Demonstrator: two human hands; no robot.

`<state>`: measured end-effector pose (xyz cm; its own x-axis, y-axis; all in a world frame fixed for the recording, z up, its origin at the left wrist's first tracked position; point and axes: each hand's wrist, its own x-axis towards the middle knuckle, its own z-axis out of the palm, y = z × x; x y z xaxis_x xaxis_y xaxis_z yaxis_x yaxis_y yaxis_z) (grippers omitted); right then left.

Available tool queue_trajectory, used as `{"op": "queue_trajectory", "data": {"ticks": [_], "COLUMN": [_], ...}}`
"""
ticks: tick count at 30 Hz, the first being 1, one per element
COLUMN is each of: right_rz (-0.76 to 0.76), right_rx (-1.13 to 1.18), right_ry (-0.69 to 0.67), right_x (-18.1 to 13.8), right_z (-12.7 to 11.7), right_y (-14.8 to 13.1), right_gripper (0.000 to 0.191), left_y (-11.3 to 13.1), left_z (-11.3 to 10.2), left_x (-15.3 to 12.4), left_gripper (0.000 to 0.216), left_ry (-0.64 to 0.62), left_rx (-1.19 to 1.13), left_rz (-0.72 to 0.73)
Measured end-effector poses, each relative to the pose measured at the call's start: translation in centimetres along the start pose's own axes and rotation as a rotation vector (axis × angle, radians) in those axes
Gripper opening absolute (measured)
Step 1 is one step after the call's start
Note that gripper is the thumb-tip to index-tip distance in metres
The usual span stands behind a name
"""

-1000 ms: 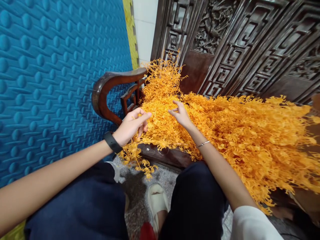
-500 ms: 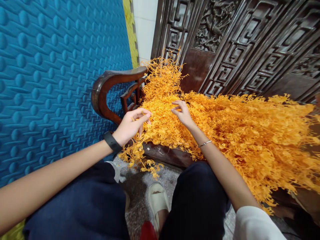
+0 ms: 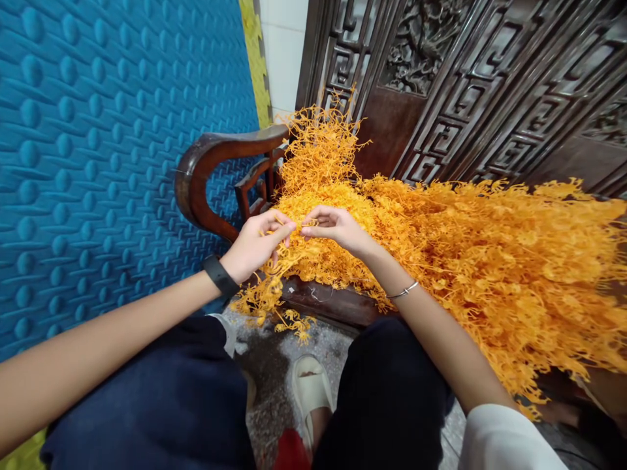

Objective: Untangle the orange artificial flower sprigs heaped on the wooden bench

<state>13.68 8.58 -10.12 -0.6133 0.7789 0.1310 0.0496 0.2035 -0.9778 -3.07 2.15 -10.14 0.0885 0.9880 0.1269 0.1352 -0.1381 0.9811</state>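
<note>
My left hand point(image 3: 257, 245), with a black band at the wrist, is closed in a pinch on thin orange plastic sprigs. A bunch of curly orange sprigs point(image 3: 264, 300) hangs below that hand, over the bench's front edge. Close by on the right, my right hand point(image 3: 337, 230) is closed, thumb and forefinger together around a small orange sprig piece. The fingertips of both hands almost meet. Beneath and beyond them lies a large heap of orange plastic sprigs point(image 3: 490, 261), with a taller tangled clump at the back.
The heap covers a dark wooden bench with a curved armrest point(image 3: 189, 176) and carved back point(image 3: 392, 124). A blue textured foam mat point(image 3: 98, 163) is at left. White scraps point(image 3: 318, 294) lie on the bench's front edge. Below are my knees and a pale slipper point(image 3: 313, 391).
My right hand has moved left from over the heap to my left hand, and its fingers have closed on a small orange piece. My left hand stays almost in place.
</note>
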Motion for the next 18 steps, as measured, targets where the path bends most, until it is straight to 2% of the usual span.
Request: {"op": "queue_trajectory", "data": {"ticks": [6, 11, 14, 16, 18], "right_rz": [-0.049, -0.075, -0.072, -0.057, -0.036], "right_rx": [0.014, -0.063, -0.125, -0.22, -0.317], "right_ry": [0.086, 0.079, 0.108, 0.214, 0.423], "right_x": [0.3, 0.6, 1.1, 1.3, 1.3], "right_z": [-1.0, -1.4, -1.7, -2.8, -4.8], "right_y": [0.5, 1.4, 2.0, 2.4, 2.9], "right_gripper": [0.02, 0.021, 0.021, 0.021, 0.022], "left_y": [0.4, 0.8, 1.0, 1.2, 1.4], "left_z": [0.1, 0.0, 0.0, 0.0, -0.2], "left_x": [-0.1, 0.0, 0.1, -0.1, -0.4], "left_gripper": [0.012, 0.015, 0.011, 0.008, 0.008], "left_ry": [-0.025, -0.182, -0.179, -0.15, -0.158], "left_rx": [0.035, 0.105, 0.056, 0.032, 0.043], "left_rz": [-0.056, -0.153, -0.237, -0.291, -0.308]}}
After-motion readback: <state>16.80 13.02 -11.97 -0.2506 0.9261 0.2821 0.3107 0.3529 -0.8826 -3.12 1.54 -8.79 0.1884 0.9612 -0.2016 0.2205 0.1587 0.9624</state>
